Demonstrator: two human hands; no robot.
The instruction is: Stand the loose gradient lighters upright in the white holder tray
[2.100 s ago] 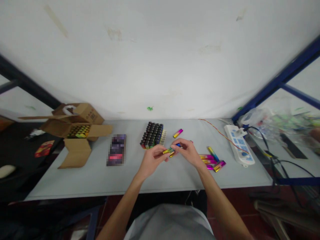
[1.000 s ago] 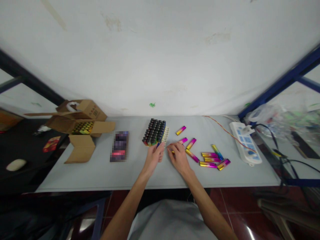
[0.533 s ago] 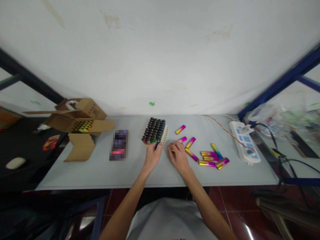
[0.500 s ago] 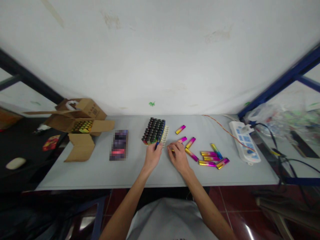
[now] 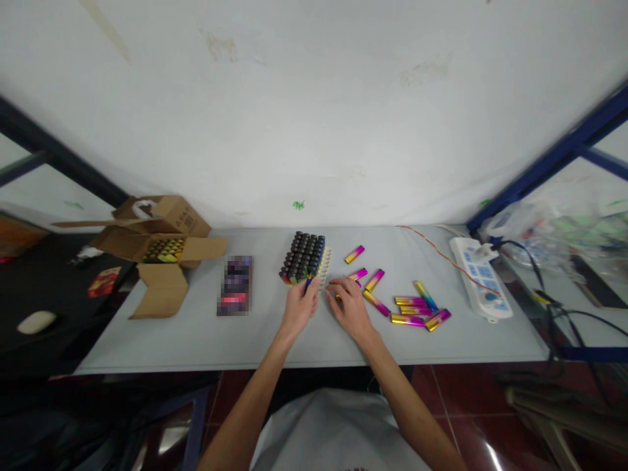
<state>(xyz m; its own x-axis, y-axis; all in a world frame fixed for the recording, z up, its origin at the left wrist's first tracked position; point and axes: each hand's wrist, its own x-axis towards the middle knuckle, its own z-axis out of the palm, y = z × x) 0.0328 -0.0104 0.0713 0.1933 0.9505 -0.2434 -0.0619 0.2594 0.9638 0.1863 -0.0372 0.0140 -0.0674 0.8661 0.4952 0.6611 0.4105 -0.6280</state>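
While left hand pinches one piece, right hand rests; five tubes cluster.

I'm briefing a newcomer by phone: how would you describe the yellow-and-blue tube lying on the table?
On the grey table, find the white power strip near the right end. Just left of it lies a loose cluster of shiny tubes. The yellow-and-blue tube slants at the cluster's far side; its neighbours are purple and gold.

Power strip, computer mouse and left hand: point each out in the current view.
Power strip (image 5: pixel 471 269): head view, its white casing.
Computer mouse (image 5: pixel 36 322): head view, top shell.
Left hand (image 5: pixel 297 310): head view, back of hand.
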